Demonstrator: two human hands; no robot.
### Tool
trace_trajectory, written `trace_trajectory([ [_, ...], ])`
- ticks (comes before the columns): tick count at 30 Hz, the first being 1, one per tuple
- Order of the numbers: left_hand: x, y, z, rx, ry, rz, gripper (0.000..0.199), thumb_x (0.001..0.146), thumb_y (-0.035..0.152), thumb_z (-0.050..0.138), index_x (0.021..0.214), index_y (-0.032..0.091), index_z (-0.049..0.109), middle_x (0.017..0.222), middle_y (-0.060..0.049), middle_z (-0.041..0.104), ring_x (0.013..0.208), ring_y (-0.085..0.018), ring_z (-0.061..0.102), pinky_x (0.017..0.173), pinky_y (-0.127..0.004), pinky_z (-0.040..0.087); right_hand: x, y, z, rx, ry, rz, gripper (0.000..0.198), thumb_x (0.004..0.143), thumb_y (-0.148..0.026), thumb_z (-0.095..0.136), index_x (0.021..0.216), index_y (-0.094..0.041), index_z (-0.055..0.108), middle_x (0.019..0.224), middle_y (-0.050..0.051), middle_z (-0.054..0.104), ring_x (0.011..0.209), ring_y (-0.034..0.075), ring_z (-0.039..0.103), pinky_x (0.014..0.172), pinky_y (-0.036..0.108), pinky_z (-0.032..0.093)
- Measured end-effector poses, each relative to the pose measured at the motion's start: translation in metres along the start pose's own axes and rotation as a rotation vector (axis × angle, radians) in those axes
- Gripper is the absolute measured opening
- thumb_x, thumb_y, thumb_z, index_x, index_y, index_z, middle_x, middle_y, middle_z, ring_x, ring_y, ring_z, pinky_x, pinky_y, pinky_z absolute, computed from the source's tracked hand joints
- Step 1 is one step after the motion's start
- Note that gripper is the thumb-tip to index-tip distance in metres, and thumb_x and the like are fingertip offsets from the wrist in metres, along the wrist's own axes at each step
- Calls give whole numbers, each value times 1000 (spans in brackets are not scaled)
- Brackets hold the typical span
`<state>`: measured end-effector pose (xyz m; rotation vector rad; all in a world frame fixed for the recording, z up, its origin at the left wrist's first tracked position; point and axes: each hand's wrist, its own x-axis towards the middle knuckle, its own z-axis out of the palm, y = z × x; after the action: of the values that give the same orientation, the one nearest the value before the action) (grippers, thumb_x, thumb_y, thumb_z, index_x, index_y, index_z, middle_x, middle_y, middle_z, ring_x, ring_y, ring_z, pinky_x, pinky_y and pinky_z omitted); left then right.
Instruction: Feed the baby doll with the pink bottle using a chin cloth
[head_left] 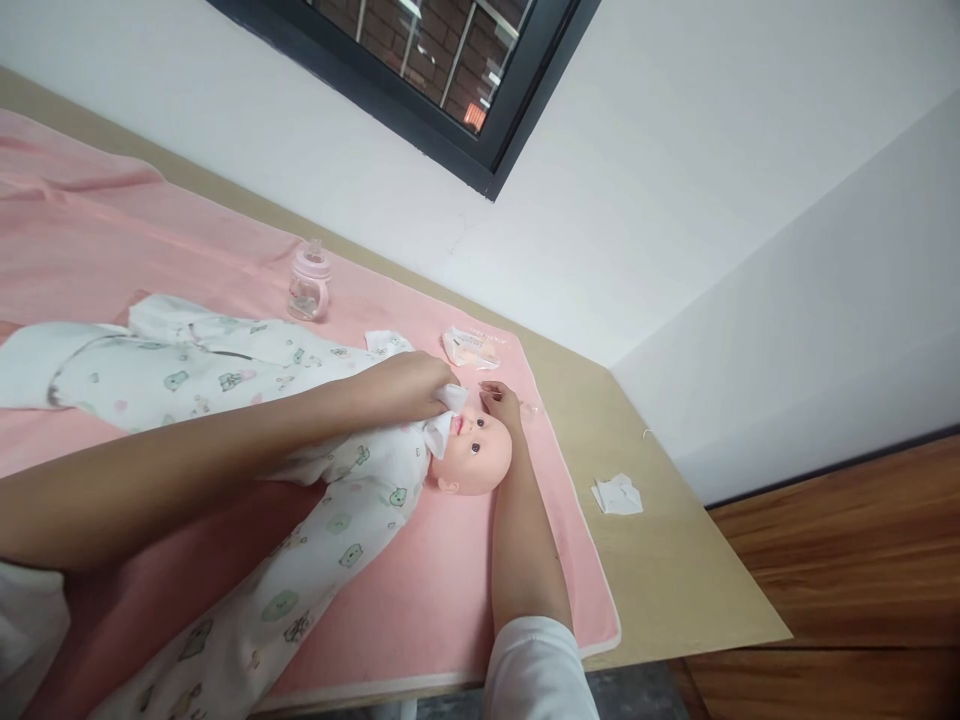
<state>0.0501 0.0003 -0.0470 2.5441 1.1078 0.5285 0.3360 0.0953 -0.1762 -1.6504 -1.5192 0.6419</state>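
A: The left hand (409, 388) is curled shut around a white wipe (448, 415), pressing it to the doll (469, 452) at the mouth and chin; the doll lies on its back on the pink towel (442, 590), head toward the table's far end.

B: And the right hand (501, 403)?

A: Loosely open, holding nothing; its fingertips rest on the doll's forehead.

B: What lies around it?

A: The doll wears a white printed sleepsuit (225, 375); the left forearm crosses over its chest and hides part of it; beyond the head lies a wipes packet (472, 348); a pink baby bottle (309, 283) stands upright further along the towel; a crumpled white tissue (618, 494) sits apart on the bare table (675, 570).
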Motion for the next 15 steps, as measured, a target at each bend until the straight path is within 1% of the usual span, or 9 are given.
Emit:
trace_trajectory([
  [4, -1, 1, -2, -8, 0, 0, 5, 75, 18, 52, 71, 18, 53, 78, -6, 64, 72, -20, 57, 61, -29, 32, -1, 0, 0, 2, -1, -10, 28, 74, -23, 59, 100, -20, 70, 111, 6, 71, 91, 17, 64, 95, 37, 53],
  [7, -1, 2, -4, -2, -6, 6, 8, 77, 18, 51, 76, 17, 59, 84, -8, 67, 78, -22, 60, 62, -29, 35, -1, 0, 0, 3, 1, -8, 28, 74, -23, 59, 99, -20, 70, 110, 6, 72, 91, 17, 65, 94, 36, 53],
  [12, -2, 6, -8, -12, -36, -5, 13, 80, 16, 50, 83, 16, 63, 92, -9, 69, 84, -24, 62, 65, -29, 37, -1, 0, 0, 5, 6, -17, 28, 74, -24, 59, 99, -21, 70, 110, 5, 71, 91, 16, 65, 92, 35, 54],
  [15, -2, 6, -8, -31, -42, -9, 13, 79, 13, 50, 82, 16, 62, 91, -9, 69, 85, -24, 62, 66, -29, 37, -1, 0, 0, -2, -1, -11, 28, 75, -24, 58, 100, -21, 70, 111, 5, 71, 90, 16, 64, 93, 35, 54],
])
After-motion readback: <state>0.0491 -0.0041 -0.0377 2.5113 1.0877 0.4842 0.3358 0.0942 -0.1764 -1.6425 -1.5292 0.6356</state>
